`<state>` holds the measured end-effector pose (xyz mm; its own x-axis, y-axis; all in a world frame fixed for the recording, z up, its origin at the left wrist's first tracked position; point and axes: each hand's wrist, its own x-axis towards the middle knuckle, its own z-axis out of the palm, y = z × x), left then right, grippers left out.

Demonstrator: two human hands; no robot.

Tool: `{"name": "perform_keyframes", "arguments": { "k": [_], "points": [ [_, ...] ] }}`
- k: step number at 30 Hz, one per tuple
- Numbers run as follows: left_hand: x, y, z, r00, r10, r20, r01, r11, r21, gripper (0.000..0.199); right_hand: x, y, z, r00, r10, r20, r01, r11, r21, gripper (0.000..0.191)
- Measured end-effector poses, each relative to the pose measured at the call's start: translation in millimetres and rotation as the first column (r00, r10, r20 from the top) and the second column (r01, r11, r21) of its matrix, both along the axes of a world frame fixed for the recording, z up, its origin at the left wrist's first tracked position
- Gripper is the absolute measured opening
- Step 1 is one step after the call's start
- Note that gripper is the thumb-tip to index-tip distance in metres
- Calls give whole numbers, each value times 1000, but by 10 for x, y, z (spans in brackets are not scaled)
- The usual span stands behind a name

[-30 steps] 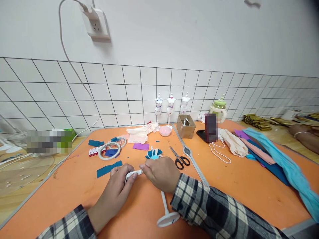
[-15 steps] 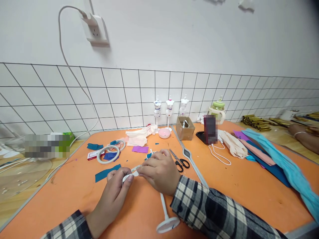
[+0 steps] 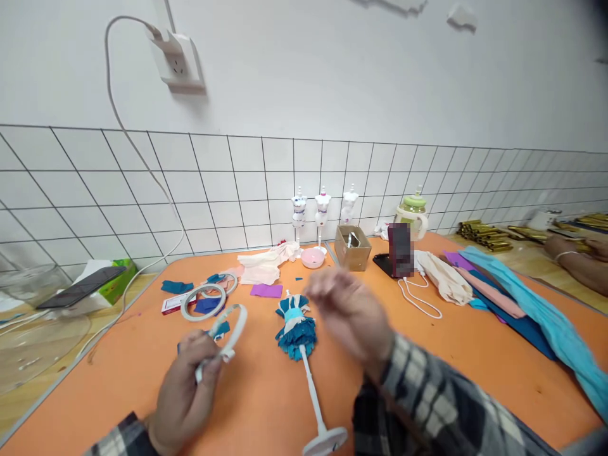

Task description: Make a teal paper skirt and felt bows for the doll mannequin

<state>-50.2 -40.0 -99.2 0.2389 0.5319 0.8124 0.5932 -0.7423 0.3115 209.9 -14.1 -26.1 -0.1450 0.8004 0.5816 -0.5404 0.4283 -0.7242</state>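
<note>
My left hand [image 3: 187,383] is closed around a white roll of tape [image 3: 239,332], which stands up from the fingers with a bit of tape at its side. My right hand [image 3: 354,316] is raised to the right, smeared by motion, and its fingers cannot be made out. Between the hands lies a small white dress-form stand [image 3: 313,399], its round base towards me. Ruffled blue paper [image 3: 297,335] with a light blue waistband and white strips covers its body. The scissors seen earlier are hidden now.
Beyond my left hand lie white tape rings [image 3: 186,308], blue scraps [image 3: 177,286] and a purple piece [image 3: 266,291]. Three dress forms [image 3: 323,206], a pink bowl [image 3: 313,257] and a cardboard box [image 3: 352,248] stand at the back. Colored paper [image 3: 527,304] and a co-worker's arm [image 3: 577,256] are right.
My hands have parted: the left moved left and down with the tape roll, the right moved right, off the tape. The blue-dressed form between them has come into view.
</note>
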Motion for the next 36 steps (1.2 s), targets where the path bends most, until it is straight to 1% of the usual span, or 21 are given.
{"name": "perform_keyframes", "arguments": {
  "k": [1, 3, 5, 6, 8, 10, 12, 14, 16, 17, 19, 20, 21, 22, 24, 25, 26, 28, 31, 33, 36],
  "points": [
    [-82, 75, -14, 998, 66, -2, -66, 998, 16, 13, 139, 21, 121, 997, -75, -14, 75, 997, 2, 18],
    [-243, 261, -42, 971, 211, -112, -213, 977, -9, 7, 390, 90, 306, 963, -252, 97, 250, 968, 25, 13],
    [-367, 450, -72, 930, 245, -274, -280, 955, -96, 10, 540, 181, 347, 894, -353, 276, 344, 936, 82, 15],
    [-407, 530, -87, 918, 234, -320, -291, 946, -144, 15, 568, 233, 304, 853, -385, 352, 372, 922, 107, 17],
    [-437, 636, -114, 893, 221, -392, -324, 920, -220, 25, 554, 346, 110, 779, -429, 457, 411, 900, 145, 21],
    [-399, 654, -126, 850, 238, -470, -388, 887, -251, 30, 498, 457, -169, 706, -457, 541, 415, 886, 206, 24],
    [-296, 587, -115, 786, 276, -554, -462, 857, -228, 27, 448, 539, -450, 603, -459, 652, 410, 880, 240, 28],
    [-147, 463, -88, 743, 309, -594, -483, 862, -155, 27, 421, 575, -671, 517, -432, 739, 373, 891, 259, 30],
    [9, 321, -64, 750, 315, -581, -435, 897, -76, 35, 410, 566, -811, 456, -401, 795, 334, 904, 265, 35],
    [76, 258, -57, 775, 273, -570, -375, 925, -66, 39, 407, 551, -851, 437, -374, 818, 316, 915, 250, 42],
    [167, 175, -59, 824, 118, -554, -223, 967, -126, 32, 397, 519, -884, 429, -327, 842, 306, 930, 206, 60],
    [192, 163, -68, 847, 67, -527, -172, 973, -154, 26, 390, 510, -879, 439, -323, 838, 317, 929, 192, 65],
    [205, 173, -82, 871, 40, -489, -140, 975, -170, 20, 381, 511, -861, 455, -338, 824, 336, 922, 193, 63],
    [213, 206, -99, 898, 38, -439, -129, 976, -178, 16, 370, 525, -831, 466, -371, 803, 355, 910, 214, 54],
    [235, 324, -138, 946, 90, -311, -152, 972, -181, 13, 341, 596, -737, 452, -444, 773, 365, 883, 294, 23],
    [258, 400, -158, 963, 130, -237, -179, 964, -196, 14, 323, 648, -677, 416, -468, 780, 337, 876, 346, 11],
    [290, 478, -176, 970, 171, -171, -206, 954, -218, 16, 303, 707, -612, 376, -487, 789, 299, 869, 394, 9],
    [374, 624, -204, 976, 197, -94, -216, 936, -279, 21, 265, 823, -473, 295, -495, 818, 134, 869, 477, 11],
    [480, 792, -229, 980, 51, -192, -111, 943, -313, 28, 234, 934, -273, 142, -440, 887, -109, 884, 455, 13],
    [504, 877, -236, 955, -27, -295, -66, 952, -300, 37, 235, 966, -164, 64, -429, 901, -164, 886, 433, 14],
    [492, 974, -229, 919, -69, -389, -51, 956, -289, 46, 247, 1007, -61, 61, -448, 892, -174, 875, 451, 16]
  ]
}}
